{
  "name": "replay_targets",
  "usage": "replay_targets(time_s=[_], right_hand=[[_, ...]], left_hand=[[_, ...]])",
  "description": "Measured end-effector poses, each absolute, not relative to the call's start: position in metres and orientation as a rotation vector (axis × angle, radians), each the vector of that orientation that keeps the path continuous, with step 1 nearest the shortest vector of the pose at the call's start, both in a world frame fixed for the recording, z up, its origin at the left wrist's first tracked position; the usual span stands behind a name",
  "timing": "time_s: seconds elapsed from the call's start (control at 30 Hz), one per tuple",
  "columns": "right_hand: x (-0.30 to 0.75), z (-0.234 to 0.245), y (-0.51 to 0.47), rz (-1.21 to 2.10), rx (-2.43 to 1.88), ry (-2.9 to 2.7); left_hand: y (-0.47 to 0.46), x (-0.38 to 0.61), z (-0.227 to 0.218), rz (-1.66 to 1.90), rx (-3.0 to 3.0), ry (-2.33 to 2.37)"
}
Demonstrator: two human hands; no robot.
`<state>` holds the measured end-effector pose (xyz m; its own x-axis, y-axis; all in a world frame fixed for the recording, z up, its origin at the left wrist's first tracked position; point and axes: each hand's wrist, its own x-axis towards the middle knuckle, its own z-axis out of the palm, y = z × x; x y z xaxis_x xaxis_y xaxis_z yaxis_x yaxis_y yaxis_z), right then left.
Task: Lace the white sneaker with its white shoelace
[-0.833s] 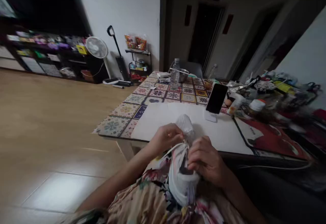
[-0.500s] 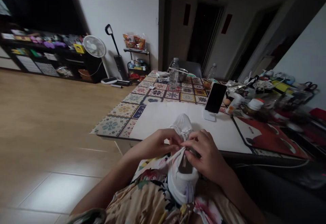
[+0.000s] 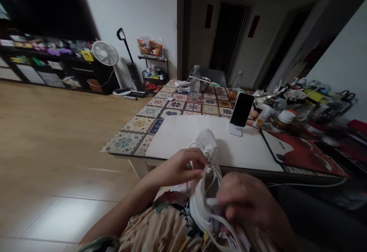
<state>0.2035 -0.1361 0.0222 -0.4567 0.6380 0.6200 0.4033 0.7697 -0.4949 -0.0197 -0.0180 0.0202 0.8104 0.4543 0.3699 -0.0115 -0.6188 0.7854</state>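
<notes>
The left hand (image 3: 187,164) pinches the shoelace (image 3: 204,182) of a white sneaker (image 3: 205,140); the right hand (image 3: 248,198), blurred beside it, has an unclear grip.

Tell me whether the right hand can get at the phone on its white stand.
Likely yes: the phone stands ahead of the right hand, with only the table's near edge and white sheet seen between. Blur hides whether that hand grips a lace.

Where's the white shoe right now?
Head view, lower centre: the white shoe sits between the left hand and right hand, its toe overlapping the white sheet in view.
</notes>
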Motion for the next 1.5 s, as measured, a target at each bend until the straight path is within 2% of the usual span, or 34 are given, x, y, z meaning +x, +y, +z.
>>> replay_targets(time_s=[0.17, 0.53, 0.77, 1.03, 1.2, 1.33, 1.5], right_hand=[[0.196, 0.024, -0.108, 0.382, -1.025, -2.061], [0.184, 0.020, -0.102, 0.466, -1.015, -2.056], [0.185, 0.013, -0.098, 0.398, -0.977, -1.930], [0.195, 0.009, -0.095, 0.872, -0.842, -1.882], [0.202, 0.010, -0.099, 0.944, -0.649, -1.691], [0.218, 0.019, -0.104, 0.866, -0.453, -1.479], [0.238, 0.026, -0.103, 0.652, -0.595, -1.195]], left_hand=[[-0.027, -0.015, 0.022, 0.692, 2.135, 0.390], [-0.027, -0.007, 0.020, 0.687, 2.079, 0.316], [-0.024, -0.006, 0.015, 0.714, 1.807, 0.302], [-0.022, -0.007, 0.009, 0.706, 1.408, 0.155], [-0.022, -0.015, 0.009, 0.843, 1.303, 0.119], [-0.017, -0.026, 0.012, 1.092, 1.220, 0.092], [-0.019, -0.038, 0.023, 1.318, 1.182, -0.068]])
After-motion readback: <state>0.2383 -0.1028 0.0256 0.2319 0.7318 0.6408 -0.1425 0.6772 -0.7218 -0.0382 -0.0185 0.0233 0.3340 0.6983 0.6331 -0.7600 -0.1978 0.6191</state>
